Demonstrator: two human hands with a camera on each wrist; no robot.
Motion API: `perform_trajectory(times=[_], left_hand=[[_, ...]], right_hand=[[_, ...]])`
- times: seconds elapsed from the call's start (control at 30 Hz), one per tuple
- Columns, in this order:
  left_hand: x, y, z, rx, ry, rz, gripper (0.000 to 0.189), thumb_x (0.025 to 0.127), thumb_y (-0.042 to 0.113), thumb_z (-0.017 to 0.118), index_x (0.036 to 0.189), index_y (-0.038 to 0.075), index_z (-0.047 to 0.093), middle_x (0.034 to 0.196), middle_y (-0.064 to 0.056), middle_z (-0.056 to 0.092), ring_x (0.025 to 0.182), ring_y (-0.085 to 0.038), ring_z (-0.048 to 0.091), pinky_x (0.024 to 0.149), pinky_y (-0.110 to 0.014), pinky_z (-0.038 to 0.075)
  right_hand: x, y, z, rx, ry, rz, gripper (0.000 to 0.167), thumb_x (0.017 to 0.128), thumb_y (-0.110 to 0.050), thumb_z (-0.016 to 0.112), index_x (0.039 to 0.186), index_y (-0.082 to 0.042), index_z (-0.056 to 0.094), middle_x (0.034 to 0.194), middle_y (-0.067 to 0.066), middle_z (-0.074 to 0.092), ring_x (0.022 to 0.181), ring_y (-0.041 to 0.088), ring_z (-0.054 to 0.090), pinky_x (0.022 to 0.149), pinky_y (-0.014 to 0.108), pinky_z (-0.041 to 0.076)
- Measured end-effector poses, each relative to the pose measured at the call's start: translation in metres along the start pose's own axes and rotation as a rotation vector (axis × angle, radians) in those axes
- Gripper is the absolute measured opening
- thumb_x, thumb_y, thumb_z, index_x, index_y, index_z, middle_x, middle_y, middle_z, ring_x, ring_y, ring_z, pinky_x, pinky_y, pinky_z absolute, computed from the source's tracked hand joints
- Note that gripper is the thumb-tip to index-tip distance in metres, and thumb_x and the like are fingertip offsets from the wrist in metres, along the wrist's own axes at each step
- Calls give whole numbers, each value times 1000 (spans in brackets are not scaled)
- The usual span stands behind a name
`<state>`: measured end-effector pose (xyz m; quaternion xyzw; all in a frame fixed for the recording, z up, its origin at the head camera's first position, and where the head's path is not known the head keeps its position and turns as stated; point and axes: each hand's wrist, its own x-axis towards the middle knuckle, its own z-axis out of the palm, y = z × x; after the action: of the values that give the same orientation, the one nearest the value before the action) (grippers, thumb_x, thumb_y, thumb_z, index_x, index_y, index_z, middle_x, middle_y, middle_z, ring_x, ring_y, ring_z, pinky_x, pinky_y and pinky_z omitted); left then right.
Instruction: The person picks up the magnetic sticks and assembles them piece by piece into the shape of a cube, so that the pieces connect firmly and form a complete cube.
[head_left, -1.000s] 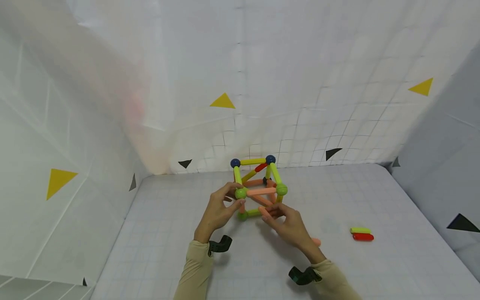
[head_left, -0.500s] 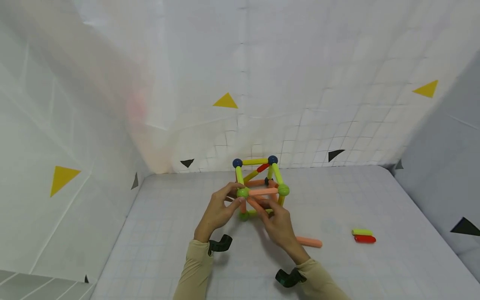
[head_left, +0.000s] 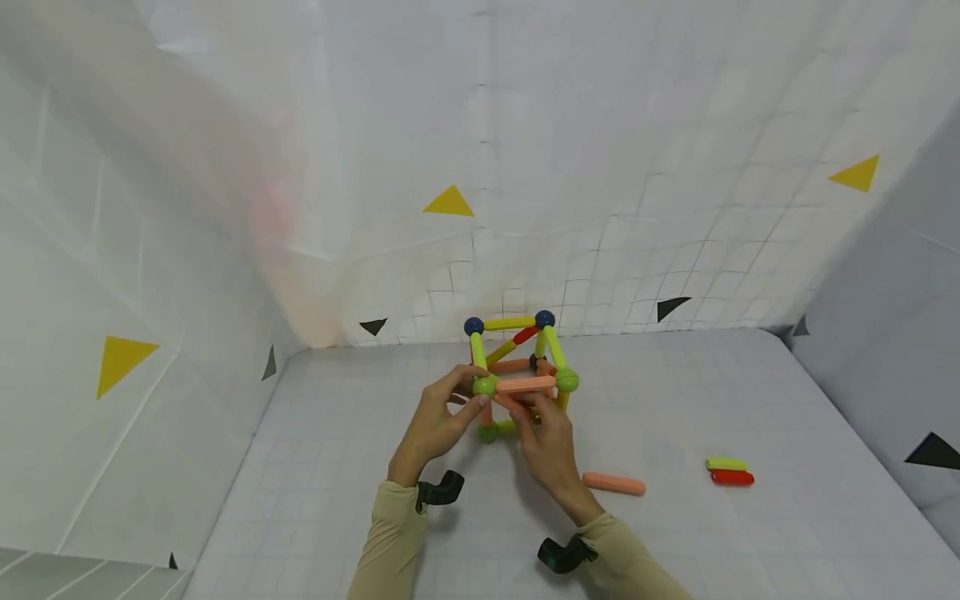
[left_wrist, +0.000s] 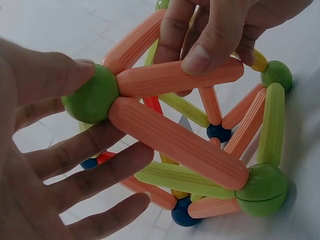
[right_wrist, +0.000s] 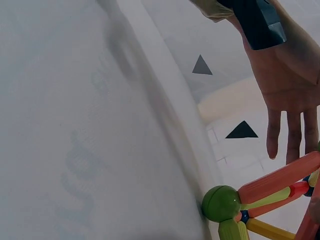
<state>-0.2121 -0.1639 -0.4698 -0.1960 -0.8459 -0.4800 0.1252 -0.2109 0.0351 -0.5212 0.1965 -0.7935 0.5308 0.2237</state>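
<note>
A cube-like frame of magnetic sticks and balls [head_left: 512, 322] stands on the table, with blue balls at its back top corners and green balls in front. My left hand [head_left: 441, 421] pinches the green ball [left_wrist: 92, 95] at its front upper left corner, thumb on the near side, the other fingers spread below. My right hand [head_left: 551, 446] pinches an orange stick [left_wrist: 165, 79] between thumb and fingers. One end of that stick touches the pinched green ball; the other end is free. In the right wrist view the frame shows only partly, at the lower right.
A loose orange stick [head_left: 613, 483] lies right of my right hand. Further right, a yellow-green stick [head_left: 726, 464] and a red stick [head_left: 732, 478] lie side by side. White walls with yellow and black triangles [head_left: 450, 202] enclose the table at the back and sides.
My right hand has moved left and slightly up, bringing its orange stick's end to the green ball. The loose orange stick has come into full view. My left hand keeps its place.
</note>
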Motion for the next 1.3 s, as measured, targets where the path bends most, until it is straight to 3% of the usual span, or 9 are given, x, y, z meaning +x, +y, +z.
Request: perform_trajectory(times=[0.33, 0.57, 0.63, 0.73, 0.83, 0.93, 1.07, 1.17, 1.3], left_hand=[[2, -2, 10, -42, 1, -22, 45, 94, 12, 82, 133, 17, 59, 115, -7, 74, 106, -24, 71, 89, -58, 59], [3, 0, 15, -81, -7, -38, 47, 93, 5, 80, 132, 15, 55, 116, -10, 75, 108, -27, 72, 89, -58, 60], [2, 1, 15, -78, -6, -46, 47, 93, 5, 80, 132, 15, 55, 117, -10, 75, 108, -26, 72, 89, -56, 60], [2, 1, 14, -72, -3, -52, 45, 94, 5, 79, 131, 15, 55, 116, -10, 75, 108, -26, 72, 89, -54, 61], [2, 1, 14, -74, -4, -56, 44, 95, 6, 78, 131, 15, 55, 116, -9, 75, 107, -25, 72, 89, -52, 61], [2, 0, 14, -83, -3, -64, 44, 95, 6, 78, 131, 15, 55, 116, -10, 75, 107, -25, 72, 89, -54, 61], [2, -2, 15, -81, 4, -60, 44, 95, 5, 79, 130, 16, 55, 117, -9, 75, 107, -25, 72, 89, -53, 61], [2, -2, 15, -73, 7, -51, 44, 95, 5, 79, 131, 16, 55, 117, -9, 74, 107, -24, 72, 88, -51, 61], [2, -2, 16, -68, 7, -46, 44, 95, 5, 78, 130, 16, 55, 116, -8, 75, 107, -23, 72, 88, -49, 61]], right_hand=[[-4, -3, -9, -56, 79, -61, 28, 88, 3, 83, 114, -3, 75, 111, 10, 77, 97, 25, 72, 73, 47, 61], [-6, -1, -48, -73, 90, -187, 20, 85, 8, 81, 99, -6, 78, 95, 6, 78, 81, 21, 66, 64, 28, 49], [-4, 4, -66, -122, 78, -181, 21, 84, 8, 82, 98, -7, 79, 90, 5, 78, 79, 20, 66, 63, 24, 46], [2, 14, -103, -258, 35, -88, 21, 85, 3, 83, 103, -8, 79, 95, 5, 78, 86, 21, 67, 68, 29, 47], [7, 27, -149, -422, -44, 41, 24, 89, -6, 83, 113, -6, 77, 106, 13, 77, 97, 30, 66, 78, 46, 50], [9, 46, -198, -536, -171, 144, 38, 92, -13, 83, 125, 0, 72, 121, 28, 71, 108, 46, 62, 88, 64, 47], [6, 73, -252, -615, -367, 299, 54, 94, -22, 82, 137, 4, 63, 135, 41, 58, 117, 60, 54, 91, 75, 45], [3, 89, -276, -627, -499, 404, 62, 94, -29, 81, 142, 4, 58, 138, 42, 56, 120, 62, 55, 90, 75, 48], [0, 102, -287, -583, -625, 494, 63, 93, -35, 82, 139, 1, 61, 133, 38, 62, 118, 58, 60, 89, 70, 51]])
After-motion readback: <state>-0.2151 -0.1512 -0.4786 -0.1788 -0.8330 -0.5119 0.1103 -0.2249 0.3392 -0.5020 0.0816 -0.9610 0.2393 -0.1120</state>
